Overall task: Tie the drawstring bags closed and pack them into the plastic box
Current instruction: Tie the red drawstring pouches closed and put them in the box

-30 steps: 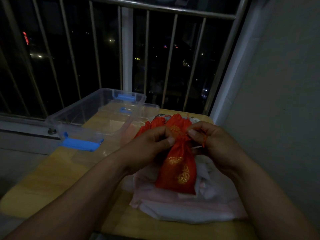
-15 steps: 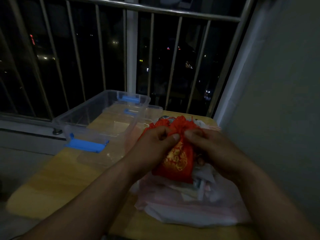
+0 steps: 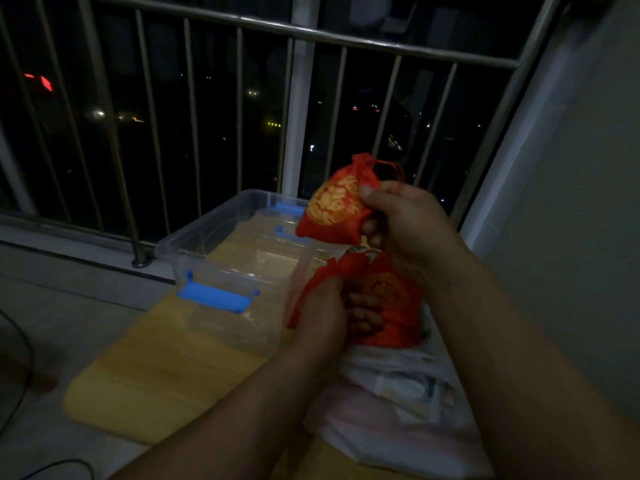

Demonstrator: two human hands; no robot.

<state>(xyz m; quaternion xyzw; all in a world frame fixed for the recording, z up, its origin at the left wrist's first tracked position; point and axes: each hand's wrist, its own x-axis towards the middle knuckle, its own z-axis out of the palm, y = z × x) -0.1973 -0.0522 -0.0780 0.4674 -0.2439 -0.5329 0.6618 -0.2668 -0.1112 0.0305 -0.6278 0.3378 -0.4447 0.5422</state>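
- the upper red bag is pinched by the right hand, thumb pressed on its front and the other fingers curled in behind; it's held up in the air just over the right-hand end of the plastic box
- its neck looks cinched and the drawstring loops stick up loose above the thumb (whether a real knot was made can't be told in this light)
- the lower red bag is gripped by the left hand, thumb on top and fingers wrapped round its left side; it's resting on the white carrier bag on the table, just beside the box
- nothing red can be seen inside the box, so packing is judged to be barely started
- risk one: the upper bag is only held by a pinch at one side, so it could be dropped short and end up on the box rim or the blue latch instead of inside
- risk two: if no knot was tied, the neck could be worked open again once the bag is let go
- risk three: the lower bag's mouth doesn't look drawn shut, and it's being squeezed, so the contents might get pushed out
- risk four: it's really dark, so a half-done tie could easily be missed
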